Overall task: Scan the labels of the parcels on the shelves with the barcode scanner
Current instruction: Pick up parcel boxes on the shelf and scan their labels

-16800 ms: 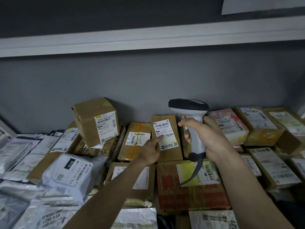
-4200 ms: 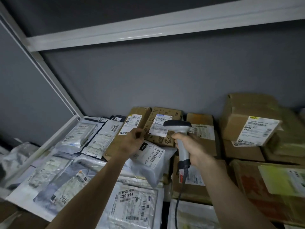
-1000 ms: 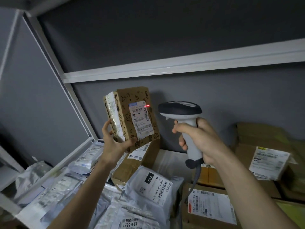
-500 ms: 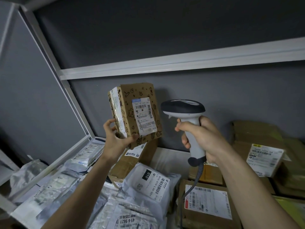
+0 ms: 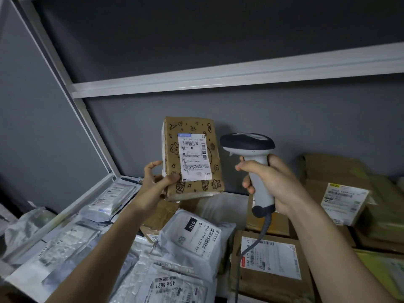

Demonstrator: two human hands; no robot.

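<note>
On the shelf, from 6 to 4 o'clock: a spread of parcels, grey poly mailers at 7 to 6 o'clock, among them the "010" mailer, and taped cartons at 3 to 5 o'clock, one labelled carton lying below the scanner cable. Raised clear of the pile at centre: one printed cardboard parcel, upright, its white label facing the camera. Left hand, at 8 o'clock of the parcel: grip closed on its lower left corner, thumb across the front. Right hand: grip wrapped round the handle of the barcode scanner, head just right of the parcel. Step in hand, as judged: scanning this label; no beam visible on it. Next: aim the head squarely at the barcode, or return the parcel and take another.
</note>
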